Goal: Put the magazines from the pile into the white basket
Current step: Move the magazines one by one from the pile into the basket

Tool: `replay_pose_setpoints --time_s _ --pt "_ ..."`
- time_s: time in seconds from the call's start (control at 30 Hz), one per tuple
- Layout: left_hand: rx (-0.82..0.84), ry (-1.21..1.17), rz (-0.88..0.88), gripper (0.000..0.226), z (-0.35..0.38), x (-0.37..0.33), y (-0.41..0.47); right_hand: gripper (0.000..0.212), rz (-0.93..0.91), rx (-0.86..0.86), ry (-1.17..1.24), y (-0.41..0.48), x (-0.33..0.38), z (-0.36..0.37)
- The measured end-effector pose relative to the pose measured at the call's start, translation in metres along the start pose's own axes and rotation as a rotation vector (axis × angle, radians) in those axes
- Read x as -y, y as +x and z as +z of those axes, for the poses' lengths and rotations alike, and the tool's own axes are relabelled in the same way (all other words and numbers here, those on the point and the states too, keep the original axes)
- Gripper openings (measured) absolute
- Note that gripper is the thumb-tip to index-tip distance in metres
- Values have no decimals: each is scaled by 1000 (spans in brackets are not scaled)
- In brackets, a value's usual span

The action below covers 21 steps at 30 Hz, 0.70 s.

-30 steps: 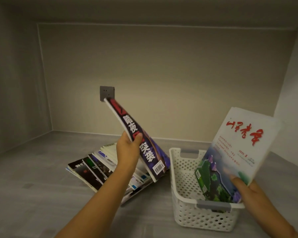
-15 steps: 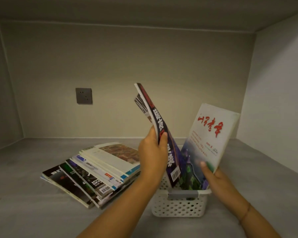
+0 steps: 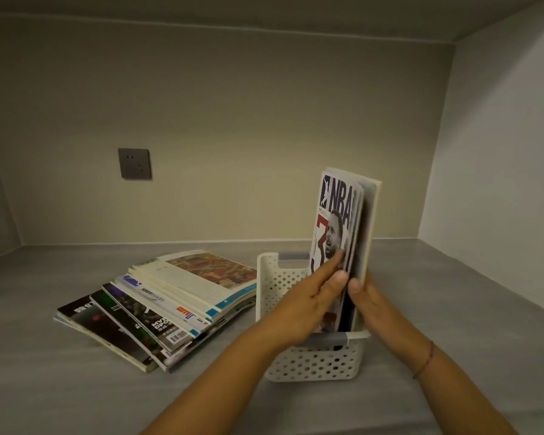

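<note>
A white perforated basket [image 3: 314, 362] stands on the grey shelf, right of centre. Two magazines stand upright in it, pressed together: an NBA magazine [image 3: 333, 221] facing left and a pale-covered one [image 3: 370, 227] behind it on the right. My left hand [image 3: 308, 299] lies flat against the NBA cover with fingers extended. My right hand [image 3: 363, 296] grips the magazines from the right side, thumb at their near edge. Left of the basket lies the fanned pile of magazines [image 3: 170, 302], the top one showing a brownish picture.
A dark wall socket [image 3: 134, 163] sits on the back wall at the left. The alcove's right wall [image 3: 496, 183] rises close behind the basket's right side. Grey shelf surface [image 3: 76, 397] stretches in front of the pile.
Both magazines have come down from tilted, held-apart positions and now stand upright together in the basket. My hands moved together and press them from both sides.
</note>
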<state>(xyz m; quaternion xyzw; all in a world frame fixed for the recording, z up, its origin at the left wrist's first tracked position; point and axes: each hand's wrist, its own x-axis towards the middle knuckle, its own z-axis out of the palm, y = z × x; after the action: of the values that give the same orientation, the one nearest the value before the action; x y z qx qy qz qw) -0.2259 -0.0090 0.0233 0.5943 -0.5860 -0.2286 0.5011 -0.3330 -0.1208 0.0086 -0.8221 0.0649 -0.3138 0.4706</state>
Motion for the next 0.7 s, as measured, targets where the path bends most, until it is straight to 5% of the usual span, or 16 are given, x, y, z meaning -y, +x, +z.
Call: replay_pose_setpoints --time_s 0.17,0.37,0.7 --pt "119 -137 -104 46 -16 2 0 89 8 71 -72 3 2 1" --pt "124 -282 -237 73 -16 9 29 63 41 -75 -104 -6 -4 8" --pt "-188 -308 -400 62 -40 34 117 51 115 -130 -65 -15 -2 8"
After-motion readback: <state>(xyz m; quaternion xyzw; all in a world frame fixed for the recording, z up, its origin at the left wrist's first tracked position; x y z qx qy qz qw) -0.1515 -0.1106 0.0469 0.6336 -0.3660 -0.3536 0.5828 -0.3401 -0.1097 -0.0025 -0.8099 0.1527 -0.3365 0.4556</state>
